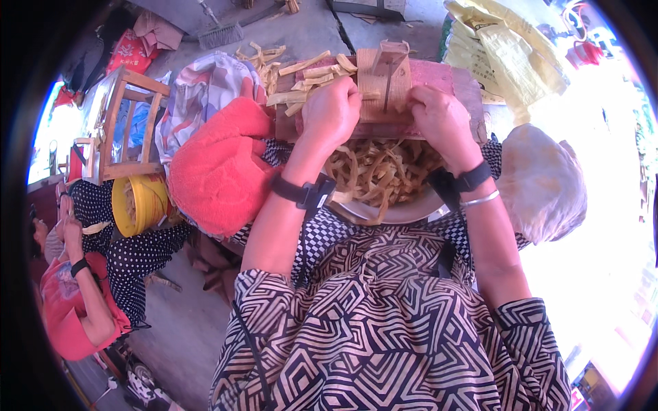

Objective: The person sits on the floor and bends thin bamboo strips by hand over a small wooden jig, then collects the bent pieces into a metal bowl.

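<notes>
A wooden block (362,67) with an upright piece and a thin dark rod or blade stands on a board covered in red cloth (432,74). My left hand (333,110) is at the block's left side, its fingers closed on a short pale-brown strip (371,95) that lies against the block. At the right edge of the block, my right hand (443,117) has curled fingers; whether they pinch anything is hidden. Pale folded strips (316,77) lie on the board's left part. Below the board, a metal basin (406,218) on my lap holds many curled brown strips (383,169).
A red towel (221,164) covers something at left, beside patterned cloth (205,82). Further left are a wooden frame (159,92), a yellow bucket (146,198) and a seated person (77,303). A plastic-covered bundle (540,185) is at right, a yellow woven sack (493,56) beyond.
</notes>
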The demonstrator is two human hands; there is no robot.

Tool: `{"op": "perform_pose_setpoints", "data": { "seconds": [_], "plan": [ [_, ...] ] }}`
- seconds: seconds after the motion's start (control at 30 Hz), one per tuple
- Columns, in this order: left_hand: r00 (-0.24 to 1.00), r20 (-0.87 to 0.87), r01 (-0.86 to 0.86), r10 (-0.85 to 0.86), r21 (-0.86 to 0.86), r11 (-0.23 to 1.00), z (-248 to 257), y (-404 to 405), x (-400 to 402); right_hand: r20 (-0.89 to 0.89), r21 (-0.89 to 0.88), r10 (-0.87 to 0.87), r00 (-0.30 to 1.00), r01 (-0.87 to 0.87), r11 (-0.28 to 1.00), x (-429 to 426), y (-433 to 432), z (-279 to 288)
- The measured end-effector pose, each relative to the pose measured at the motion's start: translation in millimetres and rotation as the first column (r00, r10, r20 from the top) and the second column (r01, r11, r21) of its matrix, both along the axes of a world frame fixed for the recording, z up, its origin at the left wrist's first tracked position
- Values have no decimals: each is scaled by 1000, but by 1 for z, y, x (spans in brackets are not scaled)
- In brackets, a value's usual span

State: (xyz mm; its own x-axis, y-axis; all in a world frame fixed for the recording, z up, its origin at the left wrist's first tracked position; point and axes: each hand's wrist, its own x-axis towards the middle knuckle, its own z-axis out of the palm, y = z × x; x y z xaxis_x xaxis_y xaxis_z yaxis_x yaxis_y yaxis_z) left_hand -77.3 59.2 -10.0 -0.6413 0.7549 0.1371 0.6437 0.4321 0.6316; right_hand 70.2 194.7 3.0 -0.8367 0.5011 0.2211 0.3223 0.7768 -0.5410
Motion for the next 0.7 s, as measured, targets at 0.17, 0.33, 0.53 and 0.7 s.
{"op": "perform_pose_setpoints", "data": {
  "seconds": [0.17, 0.33, 0.53, 0.7],
  "plan": [
    [948, 262, 176, -178, 32, 984, 25, -17, 21, -380, -259, 5, 925, -111, 959, 8, -26, 26],
    [878, 326, 317, -350, 151, 936, 40, -9, 31, 61, -470, 67, 996, -31, 882, 18, -25, 19],
    [489, 795, -3, -359, 414, 910, 21, -14, 45, -267, -955, -7, 964, -266, -128, 32, -54, 37],
    [82, 913, -61, -399, 404, 913, 35, -23, 65, -261, -639, -112, 959, -85, 764, 28, -46, 30]
  ]
}}
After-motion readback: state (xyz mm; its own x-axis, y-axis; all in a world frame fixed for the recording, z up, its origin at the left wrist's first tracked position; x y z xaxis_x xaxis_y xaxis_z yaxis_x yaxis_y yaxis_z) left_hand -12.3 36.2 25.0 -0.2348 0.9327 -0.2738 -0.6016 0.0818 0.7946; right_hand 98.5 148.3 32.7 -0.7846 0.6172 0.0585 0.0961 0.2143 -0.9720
